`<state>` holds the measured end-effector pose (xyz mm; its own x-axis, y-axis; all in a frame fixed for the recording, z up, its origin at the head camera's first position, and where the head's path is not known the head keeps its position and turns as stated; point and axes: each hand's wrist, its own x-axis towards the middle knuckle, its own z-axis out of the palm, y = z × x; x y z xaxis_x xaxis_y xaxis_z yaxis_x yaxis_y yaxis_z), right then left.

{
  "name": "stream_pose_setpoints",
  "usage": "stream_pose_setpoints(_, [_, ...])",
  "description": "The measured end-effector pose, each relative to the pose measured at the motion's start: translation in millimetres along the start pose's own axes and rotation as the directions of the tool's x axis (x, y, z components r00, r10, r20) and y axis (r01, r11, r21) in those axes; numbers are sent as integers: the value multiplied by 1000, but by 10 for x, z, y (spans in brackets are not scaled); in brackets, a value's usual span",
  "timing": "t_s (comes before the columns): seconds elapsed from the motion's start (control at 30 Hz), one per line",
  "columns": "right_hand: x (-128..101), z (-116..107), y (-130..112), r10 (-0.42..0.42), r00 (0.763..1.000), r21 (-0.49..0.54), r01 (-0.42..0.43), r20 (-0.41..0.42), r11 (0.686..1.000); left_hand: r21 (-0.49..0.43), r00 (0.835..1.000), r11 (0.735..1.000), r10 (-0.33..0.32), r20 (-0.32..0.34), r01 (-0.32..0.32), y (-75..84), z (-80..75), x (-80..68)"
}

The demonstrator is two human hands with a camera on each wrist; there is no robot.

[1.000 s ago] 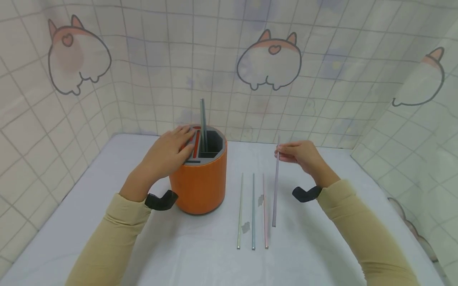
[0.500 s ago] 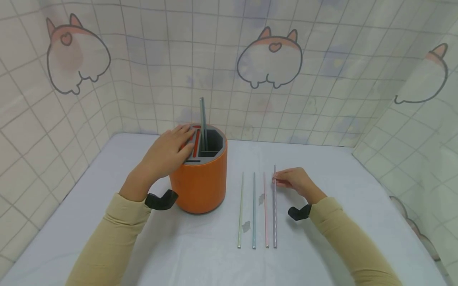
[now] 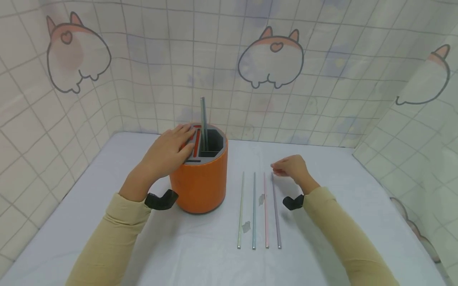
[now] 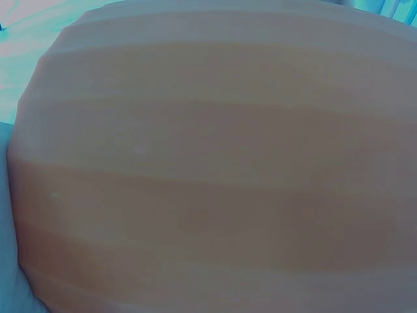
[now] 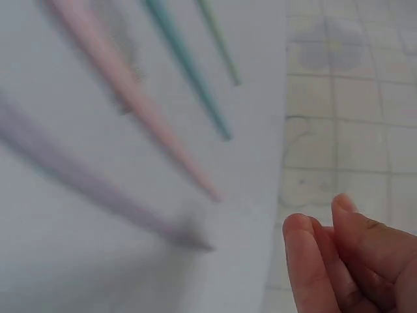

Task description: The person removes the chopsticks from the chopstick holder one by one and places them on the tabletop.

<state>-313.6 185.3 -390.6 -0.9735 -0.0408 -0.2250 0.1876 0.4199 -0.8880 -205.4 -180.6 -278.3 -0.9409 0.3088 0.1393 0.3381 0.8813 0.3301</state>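
Observation:
My left hand (image 3: 171,151) lies flat, fingers straight, on the grey top of an orange cylindrical holder (image 3: 200,186). The holder's wall (image 4: 208,169) fills the left wrist view. A grey straw (image 3: 203,123) stands upright in one slot and a red straw (image 3: 196,143) leans in another. On the white table lie a green straw (image 3: 241,210), a blue straw (image 3: 254,210), a pink straw (image 3: 266,210) and a purple straw (image 3: 276,212), side by side. My right hand (image 3: 286,167) hovers at the purple straw's far end, fingers (image 5: 313,261) loosely curled, holding nothing.
The white table (image 3: 322,238) is walled on the left, back and right by a tiled cartoon-print cloth (image 3: 272,59). The same straws appear blurred in the right wrist view, the purple straw (image 5: 85,182) nearest. Bare table lies right of the straws and in front of the holder.
My right hand brought the purple straw down, laid it to the right of the pink one and let go. The left hand has stayed on the holder.

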Motion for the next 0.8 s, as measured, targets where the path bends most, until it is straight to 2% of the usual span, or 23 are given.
stream_pose_setpoints(0.17, [-34, 148, -658, -141, 990, 72, 140, 12, 988, 0, 1000, 1000, -5, -2, 5, -7, -3, -4])
stream_pose_setpoints(0.3, [-133, 323, -1163, -256, 966, 117, 252, 24, 961, -6, 1000, 1000, -5, -4, 5, -17, 13, 7])
stream_pose_setpoints(0.4, [-200, 465, -1435, -322, 945, 125, 313, 52, 941, -9, 1000, 1000, -3, -4, 3, -22, 23, 16])
stream_pose_setpoints(0.57, [-263, 686, -1695, -392, 913, 137, 377, 111, 916, -1, 1000, 1000, -1, -6, 1, -20, 12, 24])
stream_pose_setpoints(0.8, [-277, 900, -1808, -444, 884, 138, 427, 147, 894, -2, 1000, 1000, -5, -8, 5, -29, 16, 14])
